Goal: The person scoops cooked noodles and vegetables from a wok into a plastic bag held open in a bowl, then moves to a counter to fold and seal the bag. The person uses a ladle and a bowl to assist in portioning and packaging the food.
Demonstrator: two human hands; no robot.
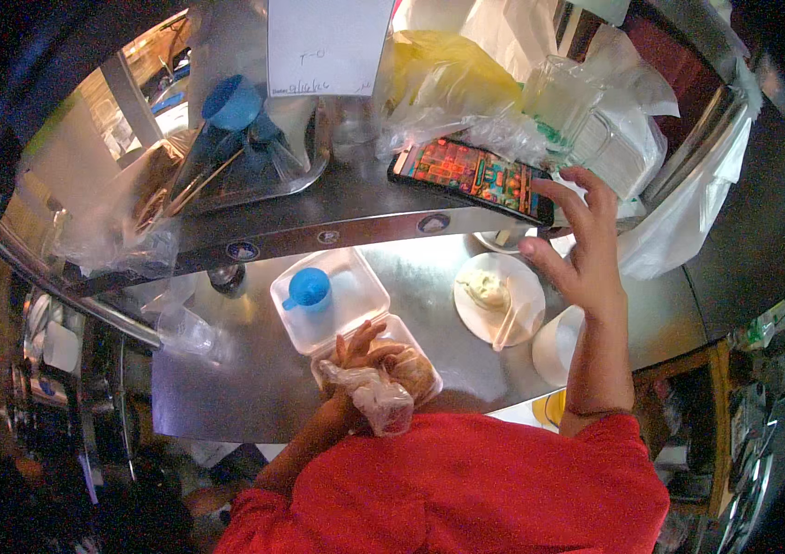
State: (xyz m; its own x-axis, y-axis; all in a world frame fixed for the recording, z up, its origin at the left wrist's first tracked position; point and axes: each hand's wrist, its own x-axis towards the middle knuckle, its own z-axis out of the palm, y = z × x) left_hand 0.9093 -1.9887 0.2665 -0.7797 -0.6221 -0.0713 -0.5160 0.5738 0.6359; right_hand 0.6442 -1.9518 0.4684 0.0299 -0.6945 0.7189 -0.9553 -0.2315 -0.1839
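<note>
My right hand (583, 242) is raised with its fingers spread at the right end of a smartphone (469, 181), whose lit screen faces up on the shelf. Over the lower half of an opened white foam takeout box (378, 270) is my left hand (365, 350), beside a brown, bread-like food item (410, 370) and a crumpled clear plastic bag (382, 398). Whether the left fingers grip either one is unclear. A blue plastic cup (309, 287) sits in the box's lid. To the right, a white plate (465, 311) holds a pale, creamy mound (486, 289) and a light-coloured utensil (505, 325).
Above the metal counter (226, 395) runs a shelf (337, 180) with a metal tray (247, 197), a blue measuring cup (232, 102), a yellow plastic bag (455, 69) and clear containers (559, 97). A white round container (559, 346) stands near my right forearm; a clear cup (188, 336) lies left.
</note>
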